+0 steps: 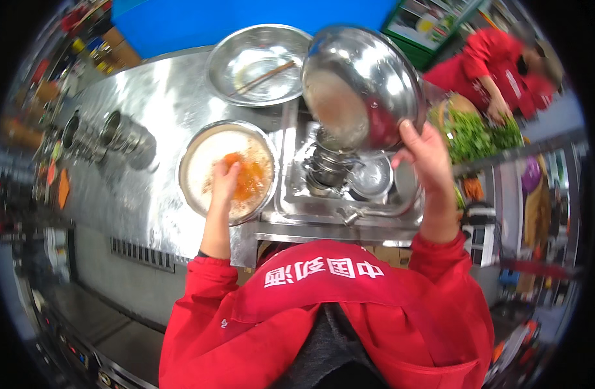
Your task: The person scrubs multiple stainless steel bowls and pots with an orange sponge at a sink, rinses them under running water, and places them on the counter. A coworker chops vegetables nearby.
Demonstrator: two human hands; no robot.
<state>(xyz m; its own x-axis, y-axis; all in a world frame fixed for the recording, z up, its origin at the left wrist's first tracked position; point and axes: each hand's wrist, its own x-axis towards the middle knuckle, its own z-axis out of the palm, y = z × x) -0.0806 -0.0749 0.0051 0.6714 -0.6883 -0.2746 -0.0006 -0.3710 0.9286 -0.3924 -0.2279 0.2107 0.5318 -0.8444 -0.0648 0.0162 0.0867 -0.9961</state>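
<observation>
My left hand reaches into a round steel basin on the steel counter. Its fingertips meet wet orange pieces, which lie in pale, foamy liquid; the submerged part of the fingers is hidden. My right hand grips a large, shiny steel bowl by its lower right edge. That bowl is tilted steeply above the sink. Under it in the sink stand steel containers and a round steel pan or bowl, partly covered by the raised bowl.
Behind the foamy basin stands a wide steel basin with a wooden stick across it. Two steel canisters stand at the left. A faucet crosses the sink's near side. At right, a co-worker's hand touches leafy greens.
</observation>
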